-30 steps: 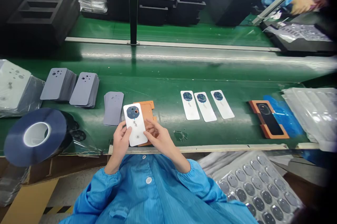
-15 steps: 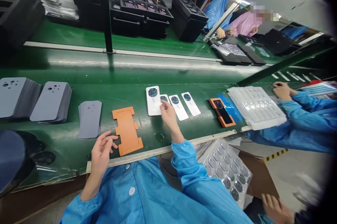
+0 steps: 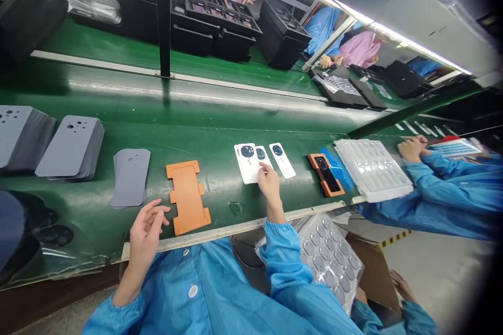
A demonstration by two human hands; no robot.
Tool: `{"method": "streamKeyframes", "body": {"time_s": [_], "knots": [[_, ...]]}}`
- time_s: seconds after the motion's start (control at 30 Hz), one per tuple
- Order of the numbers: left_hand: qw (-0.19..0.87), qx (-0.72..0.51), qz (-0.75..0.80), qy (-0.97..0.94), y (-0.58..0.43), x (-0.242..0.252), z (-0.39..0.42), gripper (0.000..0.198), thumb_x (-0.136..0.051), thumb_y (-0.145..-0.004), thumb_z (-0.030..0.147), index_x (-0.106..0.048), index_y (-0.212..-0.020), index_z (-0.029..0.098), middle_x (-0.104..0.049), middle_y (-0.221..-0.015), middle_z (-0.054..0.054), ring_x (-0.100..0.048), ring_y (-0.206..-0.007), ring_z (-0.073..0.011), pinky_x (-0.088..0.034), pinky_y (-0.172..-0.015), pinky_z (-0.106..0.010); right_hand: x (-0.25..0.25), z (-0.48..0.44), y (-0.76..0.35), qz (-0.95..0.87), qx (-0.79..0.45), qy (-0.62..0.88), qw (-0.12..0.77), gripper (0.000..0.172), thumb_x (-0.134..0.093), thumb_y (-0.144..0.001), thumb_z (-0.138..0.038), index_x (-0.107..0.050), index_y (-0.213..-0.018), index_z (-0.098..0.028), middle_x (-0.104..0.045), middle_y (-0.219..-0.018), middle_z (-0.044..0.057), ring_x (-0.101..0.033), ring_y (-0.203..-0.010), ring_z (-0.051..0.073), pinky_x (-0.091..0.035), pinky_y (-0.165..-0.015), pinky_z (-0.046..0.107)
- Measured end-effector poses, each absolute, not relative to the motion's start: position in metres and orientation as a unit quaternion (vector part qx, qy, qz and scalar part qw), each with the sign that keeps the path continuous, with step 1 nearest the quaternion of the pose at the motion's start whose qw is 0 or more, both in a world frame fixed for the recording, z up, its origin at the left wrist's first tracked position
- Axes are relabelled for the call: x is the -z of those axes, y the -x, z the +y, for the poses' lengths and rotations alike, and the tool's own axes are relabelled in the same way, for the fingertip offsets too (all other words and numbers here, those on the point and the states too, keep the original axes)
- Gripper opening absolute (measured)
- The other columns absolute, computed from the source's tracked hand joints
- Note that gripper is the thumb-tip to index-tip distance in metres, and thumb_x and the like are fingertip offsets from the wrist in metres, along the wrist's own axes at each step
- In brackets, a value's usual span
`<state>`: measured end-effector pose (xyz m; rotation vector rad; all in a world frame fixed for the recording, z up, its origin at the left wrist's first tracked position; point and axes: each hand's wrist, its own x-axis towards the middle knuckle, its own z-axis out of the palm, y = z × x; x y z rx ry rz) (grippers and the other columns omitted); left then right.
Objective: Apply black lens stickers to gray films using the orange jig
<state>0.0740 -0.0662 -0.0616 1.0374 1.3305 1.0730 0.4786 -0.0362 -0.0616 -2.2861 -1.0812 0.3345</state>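
Note:
My right hand (image 3: pixel 269 185) pinches the right edge of a white phone back panel (image 3: pixel 247 170) with a round dark camera area. The panel overlaps other white ones; one white panel (image 3: pixel 261 153) shows partly behind it, and another white panel (image 3: pixel 283 162) lies apart to the right. My left hand (image 3: pixel 146 227) holds nothing, its fingers loosely bent and apart. It hovers by the left side of an orange jig (image 3: pixel 188 197), below a small stack of grey phone-shaped sheets (image 3: pixel 131 177).
Taller stacks of grey sheets (image 3: pixel 70 147) stand at the left. To the right lie an orange jig holding a dark phone panel (image 3: pixel 328 175) and clear plastic trays (image 3: pixel 373 167), beside a co-worker's hands (image 3: pixel 411 149). Black trays (image 3: pixel 220 15) occupy the far bench.
My right hand has carried the white panel to the right, over the neighbouring white panels. My left hand has shifted slightly away from the orange jig. The view has also turned a little.

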Motion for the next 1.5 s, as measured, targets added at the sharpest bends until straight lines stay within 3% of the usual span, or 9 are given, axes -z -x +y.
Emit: {"method": "streamKeyframes", "body": {"time_s": [0.13, 0.27, 0.63, 0.9, 1.13, 1.3, 1.4, 1.5], "knots": [[0.539, -0.445, 0.561, -0.443, -0.073, 0.065, -0.069, 0.049, -0.069, -0.093, 0.052, -0.063, -0.127, 0.017, -0.076, -0.107, -0.011, -0.066, -0.072, -0.0164, -0.050, -0.056, -0.026, 0.062, -0.036, -0.469, -0.408, -0.115, 0.867, 0.263, 0.064, -0.046, -0.095, -0.052, -0.066, -0.138, -0.010, -0.069, -0.129, 0.021, -0.065, -0.114, 0.033, -0.046, -0.105, 0.047], [0.537, -0.445, 0.565, -0.441, -0.073, 0.063, -0.071, 0.048, -0.068, -0.093, 0.052, -0.064, -0.126, 0.017, -0.076, -0.107, -0.011, -0.066, -0.072, -0.0168, -0.051, -0.056, -0.026, 0.061, -0.034, -0.459, -0.420, -0.082, 0.881, 0.201, 0.079, -0.065, -0.083, -0.067, -0.064, -0.141, -0.013, -0.064, -0.136, 0.021, -0.059, -0.126, 0.037, -0.045, -0.105, 0.047], [0.540, -0.457, 0.555, -0.438, -0.076, 0.064, -0.069, 0.046, -0.068, -0.093, 0.050, -0.063, -0.124, 0.017, -0.076, -0.105, -0.010, -0.066, -0.070, -0.0157, -0.053, -0.059, -0.027, 0.050, -0.034, -0.444, -0.448, -0.026, 0.890, 0.078, 0.077, -0.065, -0.089, -0.061, -0.058, -0.147, -0.010, -0.066, -0.137, 0.023, -0.060, -0.127, 0.040, -0.045, -0.104, 0.049], [0.565, -0.476, 0.533, -0.412, -0.076, 0.057, -0.070, 0.041, -0.066, -0.093, 0.048, -0.063, -0.119, 0.016, -0.075, -0.098, -0.009, -0.066, -0.066, -0.0144, -0.055, -0.063, -0.028, 0.057, -0.038, -0.444, -0.449, -0.017, 0.893, 0.035, 0.086, -0.055, -0.087, -0.077, -0.063, -0.144, -0.013, -0.068, -0.130, 0.028, -0.064, -0.120, 0.048, -0.050, -0.096, 0.058], [0.450, -0.519, 0.607, -0.399, -0.035, 0.031, -0.079, 0.035, -0.062, -0.096, 0.046, -0.069, -0.113, 0.016, -0.074, -0.089, -0.006, -0.064, -0.065, -0.0139, -0.052, -0.063, -0.026, 0.059, -0.028, -0.436, -0.463, 0.004, 0.880, 0.106, 0.093, -0.058, -0.079, -0.081, -0.064, -0.145, -0.017, -0.062, -0.141, 0.029, -0.053, -0.131, 0.055, -0.043, -0.103, 0.069], [0.136, -0.476, 0.789, -0.365, 0.035, 0.012, -0.086, 0.024, -0.066, -0.093, 0.044, -0.067, -0.091, 0.020, -0.062, -0.068, 0.002, -0.056, -0.060, -0.0142, -0.044, -0.062, -0.026, 0.053, -0.018, -0.410, -0.514, 0.004, 0.836, 0.193, 0.083, -0.058, -0.081, -0.072, -0.070, -0.138, -0.014, -0.064, -0.139, 0.026, -0.054, -0.129, 0.051, -0.043, -0.104, 0.067], [0.113, -0.374, 0.843, -0.368, 0.070, 0.012, -0.090, 0.022, -0.059, -0.094, 0.040, -0.070, -0.089, 0.021, -0.068, -0.070, -0.001, -0.061, -0.066, -0.0179, -0.044, -0.067, -0.029, 0.051, -0.010, -0.384, -0.566, 0.013, 0.781, 0.264, 0.074, -0.057, -0.083, -0.067, -0.074, -0.129, -0.012, -0.066, -0.135, 0.024, -0.057, -0.126, 0.047, -0.043, -0.106, 0.063], [0.171, -0.354, 0.823, -0.410, 0.081, 0.019, -0.092, 0.026, -0.059, -0.091, 0.040, -0.077, -0.094, 0.020, -0.077, -0.087, -0.007, -0.068, -0.078, -0.0217, -0.049, -0.074, -0.032, 0.045, -0.005, -0.344, -0.622, -0.016, 0.715, 0.318, 0.062, -0.060, -0.086, -0.061, -0.075, -0.122, -0.013, -0.067, -0.131, 0.022, -0.060, -0.123, 0.041, -0.044, -0.107, 0.060]]}}
